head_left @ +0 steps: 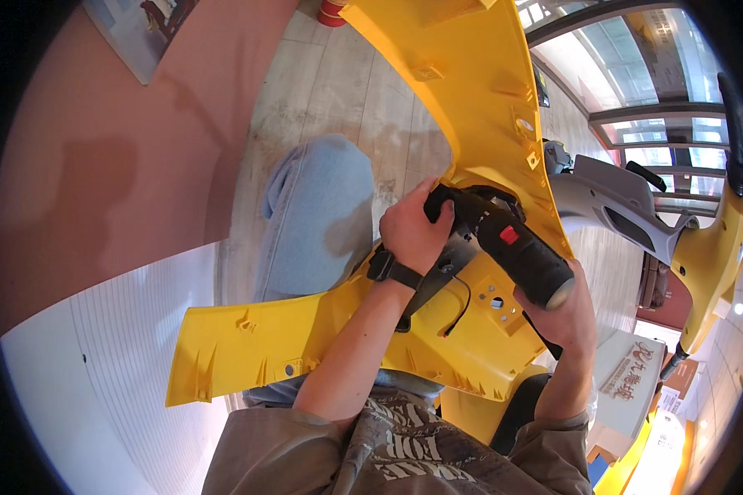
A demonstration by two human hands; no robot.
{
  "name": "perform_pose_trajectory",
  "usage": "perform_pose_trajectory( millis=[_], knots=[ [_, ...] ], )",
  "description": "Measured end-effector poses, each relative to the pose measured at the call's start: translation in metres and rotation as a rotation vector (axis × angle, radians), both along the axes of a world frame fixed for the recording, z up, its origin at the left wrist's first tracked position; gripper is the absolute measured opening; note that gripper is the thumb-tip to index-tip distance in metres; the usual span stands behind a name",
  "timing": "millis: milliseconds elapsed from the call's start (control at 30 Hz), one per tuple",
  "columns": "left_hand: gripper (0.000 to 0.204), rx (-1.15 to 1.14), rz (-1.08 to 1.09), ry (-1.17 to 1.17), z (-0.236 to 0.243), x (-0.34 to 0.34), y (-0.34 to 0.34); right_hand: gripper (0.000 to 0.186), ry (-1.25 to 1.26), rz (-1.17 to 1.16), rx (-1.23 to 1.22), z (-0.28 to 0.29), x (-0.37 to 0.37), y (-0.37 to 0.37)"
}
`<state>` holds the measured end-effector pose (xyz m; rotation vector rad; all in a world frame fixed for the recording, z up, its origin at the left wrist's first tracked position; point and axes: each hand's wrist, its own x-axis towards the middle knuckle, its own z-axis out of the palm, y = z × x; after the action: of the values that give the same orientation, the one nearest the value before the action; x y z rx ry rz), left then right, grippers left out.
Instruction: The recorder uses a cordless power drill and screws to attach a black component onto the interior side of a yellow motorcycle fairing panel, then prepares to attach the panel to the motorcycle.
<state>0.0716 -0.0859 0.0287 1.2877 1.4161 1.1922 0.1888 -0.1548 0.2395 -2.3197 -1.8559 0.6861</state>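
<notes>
Yellow plastic panel point(495, 99) lies across the wearer's lap, one wing reaching up and away, another out to the left; inner side, with clips and holes, faces up.

Left hand point(413, 227): at the middle of the panel, fingers curled, thumb bent against the black end of a black power tool point(528, 264); closed round that end. Black watch point(381, 264) on the wrist.

Tool: slants down to the right over the panel, red button point(510, 235) uppermost, blunt end toward the right hand point(565, 309).

Right hand: at the panel's right side, partly behind the tool's blunt end. Fingers largely hidden; cannot tell whether they grip the tool, the panel or both, nor how far open.

Nearby: thin dark cable point(469, 297) loose over the panel; denim-covered knee point(322, 206) beyond the left hand.
</notes>
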Motion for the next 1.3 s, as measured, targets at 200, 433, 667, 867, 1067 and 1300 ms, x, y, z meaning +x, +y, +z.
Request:
perform_pose_trajectory(
  millis=[200, 433, 667, 867, 1067, 1300],
  knots=[
    [0.041, -0.030, -0.017, -0.005, 0.001, 0.000, 0.000, 0.047, -0.081, 0.029, 0.013, 0.002, -0.005, -0.002],
    [0.040, -0.005, 0.001, -0.003, 0.001, 0.000, 0.000, 0.049, -0.005, 0.019, -0.020, 0.002, 0.003, 0.000],
    [0.039, 0.004, 0.006, -0.006, 0.003, -0.001, 0.000, 0.045, -0.132, 0.040, 0.065, 0.000, 0.007, -0.002],
    [0.039, -0.061, -0.025, -0.011, 0.005, -0.002, 0.001, 0.044, -0.045, -0.017, -0.067, 0.005, 0.005, 0.003],
    [0.039, -0.054, -0.023, -0.001, 0.005, -0.002, 0.001, 0.046, -0.095, 0.009, 0.025, -0.004, 0.015, -0.002],
    [0.039, -0.045, -0.024, 0.005, 0.008, -0.003, 0.000, 0.046, -0.113, 0.064, 0.042, 0.002, 0.005, 0.001]
  ],
)
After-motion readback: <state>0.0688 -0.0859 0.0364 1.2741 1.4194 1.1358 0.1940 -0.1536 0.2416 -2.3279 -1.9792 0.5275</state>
